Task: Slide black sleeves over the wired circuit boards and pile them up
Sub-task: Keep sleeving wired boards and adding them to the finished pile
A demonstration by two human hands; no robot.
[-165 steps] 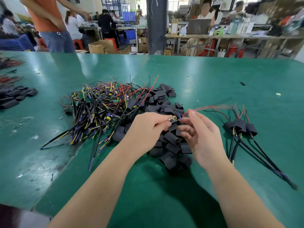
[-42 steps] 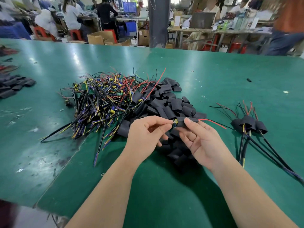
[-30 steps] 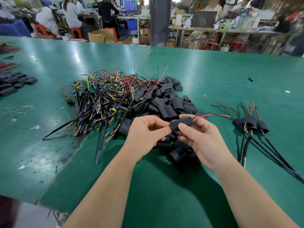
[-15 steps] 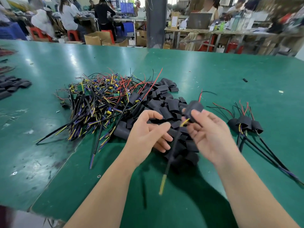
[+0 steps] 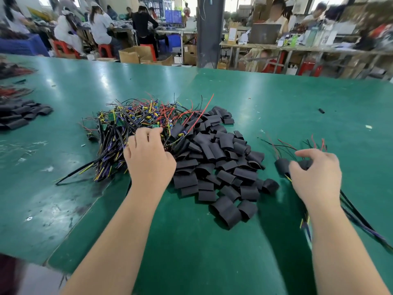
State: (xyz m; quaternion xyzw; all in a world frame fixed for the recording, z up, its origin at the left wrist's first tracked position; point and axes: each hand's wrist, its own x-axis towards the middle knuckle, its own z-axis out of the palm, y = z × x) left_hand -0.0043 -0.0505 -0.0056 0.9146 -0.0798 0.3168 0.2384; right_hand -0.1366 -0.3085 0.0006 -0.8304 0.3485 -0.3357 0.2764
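Out over the green table [image 5: 276,99], two hands at work. Digging into the boards [image 5: 127,124] with the left hand [image 5: 148,160]: palm down, fingertips bent among the wires, no telling whether anything is pinched. Hovering off to the right with the right hand [image 5: 316,175], fingers loosely curled over the sleeved boards [image 5: 281,166], thumb just beside one black end. Touching or holding, cannot tell through the blur. Counting there: two sleeved ends in sight, any others not countable behind the hand. Thin red and black leads fanning away beyond, dark cables running back past the wrist.

Between the hands, one big heap of sleeves [image 5: 214,165], dozens, far too many to count. Lying flat and overlapping, touching the boards along the left side. Boards likewise past counting: one tangle of yellow, red, purple and black wire, a few green corners showing on top.

Farther out, the far sleeves [image 5: 19,116] at the left edge, roughly a dozen. One stray black bit [image 5: 321,111] and one pale scrap [image 5: 368,127], well apart on the right. Beyond the table, one dark pillar [image 5: 209,30], a few boxes [image 5: 136,54], red stools, blurred people seated at benches.
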